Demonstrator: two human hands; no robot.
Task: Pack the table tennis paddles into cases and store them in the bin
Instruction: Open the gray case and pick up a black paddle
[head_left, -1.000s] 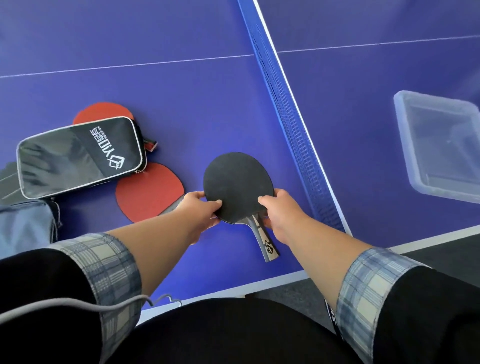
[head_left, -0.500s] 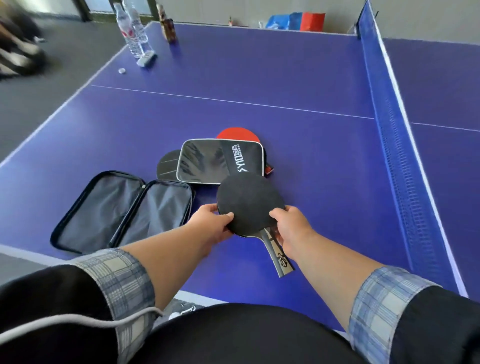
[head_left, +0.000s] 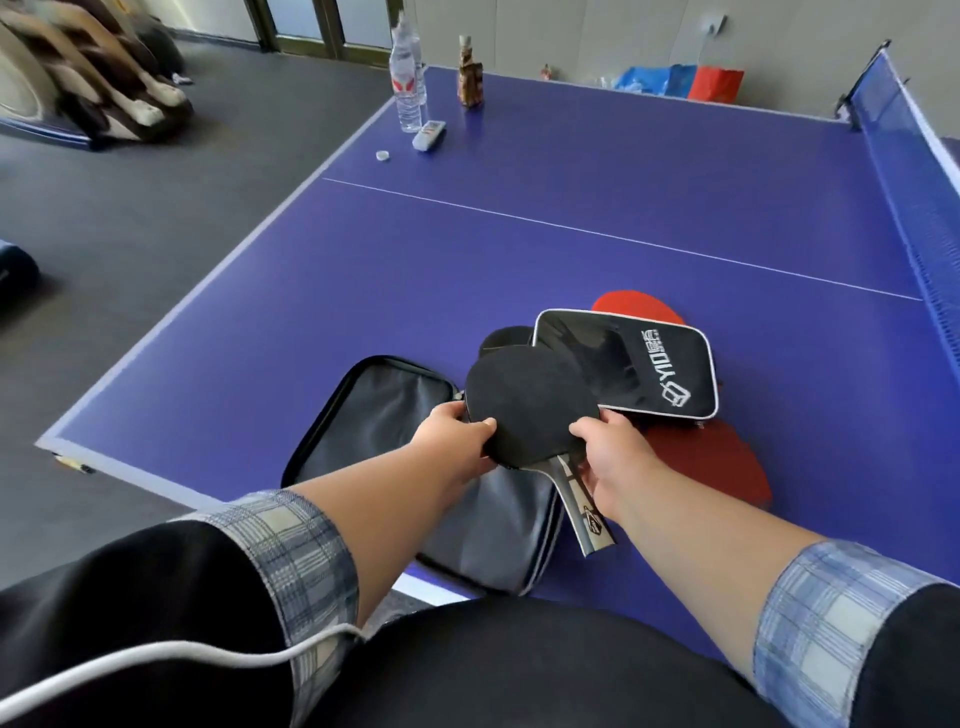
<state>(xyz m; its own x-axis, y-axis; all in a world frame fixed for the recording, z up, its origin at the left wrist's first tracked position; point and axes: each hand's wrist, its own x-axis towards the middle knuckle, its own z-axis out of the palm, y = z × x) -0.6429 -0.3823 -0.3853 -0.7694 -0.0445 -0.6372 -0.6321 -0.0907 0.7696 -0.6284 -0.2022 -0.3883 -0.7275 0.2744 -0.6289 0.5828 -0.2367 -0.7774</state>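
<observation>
Both hands hold a black-faced paddle (head_left: 530, 402) just above the right half of an unzipped grey case (head_left: 384, 415) lying flat near the table's front edge. My left hand (head_left: 457, 441) pinches the blade's left rim; my right hand (head_left: 613, 457) grips its right rim by the handle, which points toward me. A zipped black case (head_left: 639, 364) lies right behind the paddle. A red paddle (head_left: 711, 467) sits to the right under my right hand, another red one (head_left: 634, 304) and a dark one (head_left: 506, 338) peek out from beneath the zipped case. The bin is out of view.
The blue net (head_left: 919, 171) runs along the right side. Two bottles (head_left: 408, 78), a small carton (head_left: 428, 136) and a cap (head_left: 383, 155) stand at the table's far left corner. Grey floor lies left of the table edge (head_left: 171, 317).
The paddle, held in both hands, has moved left from in front of the zipped case to above the unzipped case. The view has swung left, away from the net and bin.
</observation>
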